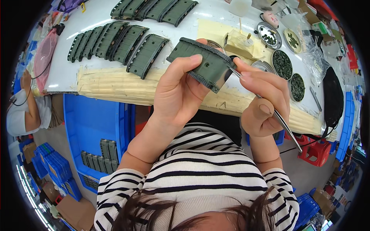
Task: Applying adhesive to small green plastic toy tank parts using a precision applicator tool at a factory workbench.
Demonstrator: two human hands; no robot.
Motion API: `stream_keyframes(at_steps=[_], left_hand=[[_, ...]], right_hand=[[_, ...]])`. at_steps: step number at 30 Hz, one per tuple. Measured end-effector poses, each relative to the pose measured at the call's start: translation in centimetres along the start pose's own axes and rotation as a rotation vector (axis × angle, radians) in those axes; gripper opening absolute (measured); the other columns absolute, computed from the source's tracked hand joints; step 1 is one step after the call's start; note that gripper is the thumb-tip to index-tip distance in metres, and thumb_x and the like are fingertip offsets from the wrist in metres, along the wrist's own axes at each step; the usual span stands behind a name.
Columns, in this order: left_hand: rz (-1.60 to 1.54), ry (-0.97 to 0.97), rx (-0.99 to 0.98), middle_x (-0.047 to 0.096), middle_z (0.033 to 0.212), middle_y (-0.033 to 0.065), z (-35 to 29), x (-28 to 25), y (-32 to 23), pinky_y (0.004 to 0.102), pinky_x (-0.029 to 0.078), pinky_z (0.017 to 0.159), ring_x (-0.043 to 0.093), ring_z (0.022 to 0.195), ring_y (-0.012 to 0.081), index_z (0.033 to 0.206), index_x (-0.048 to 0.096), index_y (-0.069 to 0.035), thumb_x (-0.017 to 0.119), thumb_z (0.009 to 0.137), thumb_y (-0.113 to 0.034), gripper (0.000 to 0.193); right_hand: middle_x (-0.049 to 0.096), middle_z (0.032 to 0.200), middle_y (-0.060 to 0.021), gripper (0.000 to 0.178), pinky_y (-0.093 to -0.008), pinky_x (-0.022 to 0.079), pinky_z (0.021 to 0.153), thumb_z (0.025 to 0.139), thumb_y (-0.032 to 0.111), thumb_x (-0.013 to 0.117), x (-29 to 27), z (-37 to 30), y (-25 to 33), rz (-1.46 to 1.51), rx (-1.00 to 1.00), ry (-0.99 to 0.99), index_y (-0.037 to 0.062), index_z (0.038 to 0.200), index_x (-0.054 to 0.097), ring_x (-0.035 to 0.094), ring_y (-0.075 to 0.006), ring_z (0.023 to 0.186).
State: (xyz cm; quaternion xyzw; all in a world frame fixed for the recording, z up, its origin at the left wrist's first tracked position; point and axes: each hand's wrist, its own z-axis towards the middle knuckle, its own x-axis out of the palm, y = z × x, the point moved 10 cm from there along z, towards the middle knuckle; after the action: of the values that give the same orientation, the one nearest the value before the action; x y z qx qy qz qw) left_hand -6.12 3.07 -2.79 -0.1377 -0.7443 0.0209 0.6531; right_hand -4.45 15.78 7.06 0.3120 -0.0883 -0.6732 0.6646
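My left hand (pixel 173 90) grips a dark green, curved plastic piece (pixel 206 63) with toothed long edges and a small round hole in its face. The thumb lies on top and the fingers are behind it. A pair of metal tweezers (pixel 284 124) is pinched in my right hand (pixel 266 90), its tips touching or very near the right end of the piece. Whether the tips hold anything is too small to tell. Similar green pieces (pixel 147 56) stand in rows on the white table, left of my hands.
At the right stand round tins (pixel 282 64) of small dark green parts, a metal dish (pixel 269 35) and a yellowish block (pixel 241 43). A thin metal tool (pixel 315 99) lies near the edge. Below left, a blue crate (pixel 83 127) holds more pieces. A person's arm (pixel 32 104) shows far left.
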Motion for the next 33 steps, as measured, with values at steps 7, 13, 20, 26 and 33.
stream_keyframes(at_steps=[7,13,20,26,33], left_hand=[[-0.047,-0.003,-0.021,0.058,0.118,0.0200,-0.1,0.1,0.5,0.0296,0.062,0.076,0.062,0.106,0.0243,0.128,0.045,0.002,0.051,0.090,-0.007,0.040],[-0.032,-0.032,0.020,0.057,0.119,0.0207,-0.1,0.0,0.4,0.0296,0.063,0.072,0.063,0.104,0.0249,0.128,0.045,0.002,0.051,0.091,-0.007,0.039],[0.016,0.007,-0.049,0.057,0.120,0.0230,0.7,1.0,-0.7,0.0288,0.062,0.072,0.065,0.101,0.0256,0.128,0.044,0.006,0.050,0.090,-0.007,0.040],[0.084,-0.012,-0.026,0.057,0.120,0.0234,0.7,1.4,-1.1,0.0269,0.061,0.074,0.065,0.099,0.0250,0.128,0.044,0.007,0.051,0.089,-0.007,0.042],[0.152,0.018,-0.016,0.059,0.118,0.0224,0.7,1.4,-1.2,0.0274,0.060,0.079,0.065,0.100,0.0236,0.125,0.048,0.006,0.053,0.088,-0.007,0.040]], right_hand=[[0.064,0.097,-0.0164,0.017,-0.0326,0.056,0.079,0.094,0.010,0.055,0.1,-0.2,0.3,-0.031,-0.011,-0.024,-0.0039,0.099,0.064,0.067,-0.0319,0.096],[0.061,0.088,-0.0163,0.047,-0.0364,0.058,0.070,0.104,0.034,0.029,0.8,0.4,0.7,-0.219,0.017,-0.011,-0.0016,0.090,0.056,0.069,-0.0337,0.081],[0.065,0.097,-0.0154,0.029,-0.0315,0.053,0.075,0.096,0.023,0.052,-0.2,0.7,-0.2,0.023,-0.017,-0.065,-0.0026,0.099,0.064,0.068,-0.0302,0.094],[0.066,0.099,-0.0138,0.023,-0.0302,0.052,0.075,0.091,0.019,0.059,-0.3,1.0,0.2,0.047,-0.061,-0.058,-0.0011,0.100,0.066,0.067,-0.0285,0.096],[0.065,0.099,-0.0141,0.019,-0.0328,0.054,0.079,0.084,0.008,0.061,-0.2,1.2,0.5,0.002,-0.047,-0.001,-0.0006,0.100,0.067,0.067,-0.0299,0.097]])
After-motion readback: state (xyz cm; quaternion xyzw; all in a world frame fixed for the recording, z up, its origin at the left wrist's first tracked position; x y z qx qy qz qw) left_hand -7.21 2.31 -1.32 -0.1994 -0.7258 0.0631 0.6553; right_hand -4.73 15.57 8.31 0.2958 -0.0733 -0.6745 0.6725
